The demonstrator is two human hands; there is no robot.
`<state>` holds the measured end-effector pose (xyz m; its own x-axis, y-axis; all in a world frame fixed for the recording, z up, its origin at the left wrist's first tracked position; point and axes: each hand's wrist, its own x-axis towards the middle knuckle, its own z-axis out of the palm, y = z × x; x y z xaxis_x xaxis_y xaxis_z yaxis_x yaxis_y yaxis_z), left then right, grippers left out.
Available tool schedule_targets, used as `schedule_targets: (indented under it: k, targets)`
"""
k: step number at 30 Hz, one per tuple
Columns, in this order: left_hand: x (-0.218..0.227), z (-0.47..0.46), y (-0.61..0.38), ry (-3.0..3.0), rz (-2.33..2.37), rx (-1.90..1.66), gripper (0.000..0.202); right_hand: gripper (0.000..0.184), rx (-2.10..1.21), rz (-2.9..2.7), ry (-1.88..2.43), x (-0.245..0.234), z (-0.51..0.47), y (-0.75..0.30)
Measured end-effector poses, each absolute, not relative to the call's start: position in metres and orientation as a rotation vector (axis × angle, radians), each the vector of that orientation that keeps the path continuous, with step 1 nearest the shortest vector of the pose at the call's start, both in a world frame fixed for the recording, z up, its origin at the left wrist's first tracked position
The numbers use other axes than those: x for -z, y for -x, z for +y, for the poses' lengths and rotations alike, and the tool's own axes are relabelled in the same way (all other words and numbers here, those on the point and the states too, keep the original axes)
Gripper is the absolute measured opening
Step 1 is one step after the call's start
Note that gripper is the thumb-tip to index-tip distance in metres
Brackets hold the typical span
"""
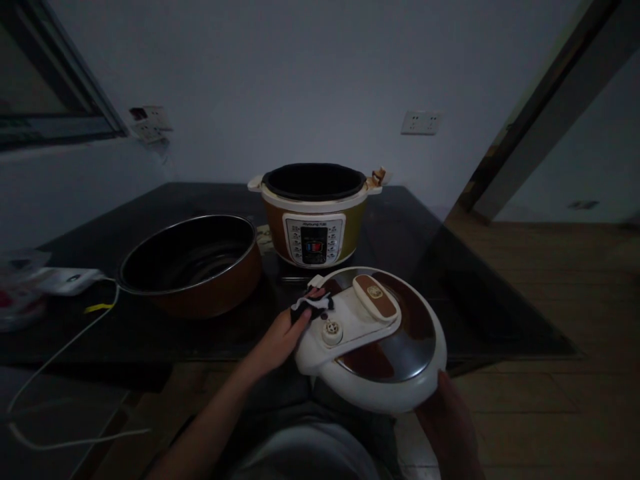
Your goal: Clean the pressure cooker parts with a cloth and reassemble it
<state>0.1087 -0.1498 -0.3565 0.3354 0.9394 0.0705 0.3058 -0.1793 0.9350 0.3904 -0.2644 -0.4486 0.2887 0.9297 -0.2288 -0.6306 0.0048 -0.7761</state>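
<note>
Cooker (315, 220) beyond lid (374, 339), slightly left | left grip (289, 331) closed on cloth (313, 306) beside valve (332, 332) | right grip (446, 408) clamped on lid's near-right edge

Dim, bluish light turns the wall (300, 80) at twelve o'clock grey and the desk (405, 233) nearly black. Soft glare sits at the four o'clock side of the lid (383, 340). Toward nine o'clock, the pot (215, 293) is deeply shadowed inside. Wide-angle distortion stretches the window frame (55, 130) at ten o'clock.
</note>
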Motion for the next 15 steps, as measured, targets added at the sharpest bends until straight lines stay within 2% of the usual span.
schedule_targets:
  k: [8,11,15]
  targets:
    - [0.326,-0.112,-0.132,-2.069,0.947,-0.639,0.046,0.035,-1.269,-0.374,0.937,0.458,-0.265,-0.396]
    - [0.322,-0.1,-0.136,-2.064,1.052,-0.742,0.041,0.035,-1.274,-0.38,0.924,0.465,-0.266,-0.399]
    - [0.32,-0.084,-0.136,-2.005,1.233,-0.94,0.048,0.038,-1.286,-0.401,0.889,0.476,-0.267,-0.402]
